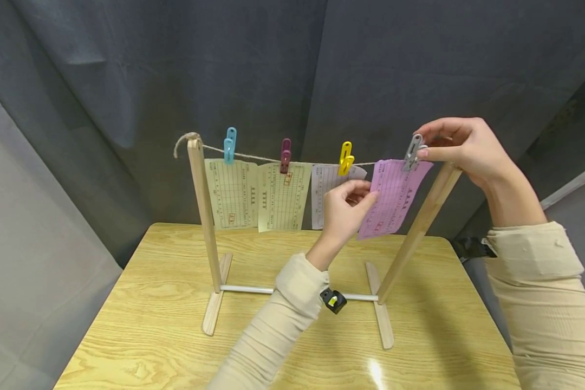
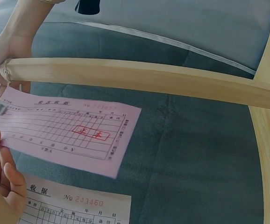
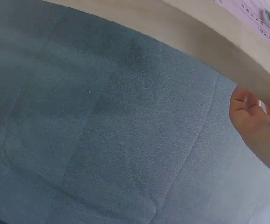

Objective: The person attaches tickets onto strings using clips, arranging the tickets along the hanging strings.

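Observation:
A pink receipt slip (image 1: 395,197) hangs at the right end of a twine line (image 1: 263,157), a grey clothespin (image 1: 413,151) over its top edge. My right hand (image 1: 473,149) pinches that clothespin between thumb and fingers, close to the top of the right post. In the right wrist view the wooden post covers part of the right hand (image 3: 256,119). Between thumb and fingertips, my left hand (image 1: 345,208) pinches the pink slip's left edge. The left wrist view shows the left hand (image 2: 2,182) at the slip's edge, with red stamp marks on the paper.
Two yellowish slips (image 1: 234,195) hang under a blue clothespin (image 1: 229,145) and a maroon clothespin (image 1: 285,155). A white slip (image 1: 319,195) hangs by a yellow clothespin (image 1: 345,158), partly behind my left hand. The wooden stand (image 1: 202,216) rests on a wood-grain table (image 1: 141,336), before a dark curtain (image 1: 175,70).

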A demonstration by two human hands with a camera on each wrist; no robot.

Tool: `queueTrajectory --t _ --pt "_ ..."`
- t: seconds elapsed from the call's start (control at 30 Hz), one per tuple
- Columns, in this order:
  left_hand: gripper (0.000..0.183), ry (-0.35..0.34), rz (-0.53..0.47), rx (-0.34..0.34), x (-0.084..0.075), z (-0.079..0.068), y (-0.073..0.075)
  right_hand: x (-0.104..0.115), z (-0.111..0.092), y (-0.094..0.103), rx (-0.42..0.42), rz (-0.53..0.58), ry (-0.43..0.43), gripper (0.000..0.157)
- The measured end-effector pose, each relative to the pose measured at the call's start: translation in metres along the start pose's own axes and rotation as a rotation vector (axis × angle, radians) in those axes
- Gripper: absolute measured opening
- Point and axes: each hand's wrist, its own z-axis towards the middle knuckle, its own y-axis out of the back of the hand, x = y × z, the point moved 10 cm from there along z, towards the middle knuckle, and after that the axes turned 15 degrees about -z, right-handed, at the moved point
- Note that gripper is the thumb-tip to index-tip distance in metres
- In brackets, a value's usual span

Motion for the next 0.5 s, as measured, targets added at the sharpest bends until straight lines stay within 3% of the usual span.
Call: queueTrajectory --t 0.37,0.5 --pt "0.013 -0.018 -0.028 -0.011 0.0 -0.015 0.016 -0.006 -0.007 -0.006 0.03 -0.054 -0.003 0.027" --pt "0.013 -0.026 -0.036 -0.005 -0.016 -0.022 0.021 -0.006 -0.009 -0.005 0.001 -0.134 -0.001 0.03"
